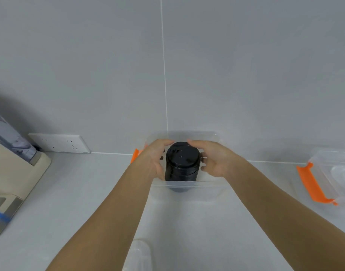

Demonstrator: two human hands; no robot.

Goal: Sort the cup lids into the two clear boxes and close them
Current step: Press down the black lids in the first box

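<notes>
A tall stack of black cup lids point(181, 166) stands inside a clear box point(189, 184) at the back of the counter, its top rising above the box's front rim. My left hand point(155, 159) cups the stack's left side and my right hand point(212, 159) cups its right side, fingers curled over the top edge. An orange latch point(135, 155) shows on the box's left end. A second clear box point(333, 173) with an orange latch point(310, 184) sits at the far right, with pale lids faintly visible inside.
A clear box cover point(138, 255) lies at the near edge between my forearms. A beige appliance point(13, 173) stands at the left. A white wall socket point(60, 143) sits on the grey tiled wall. The counter point(70, 192) is pale grey.
</notes>
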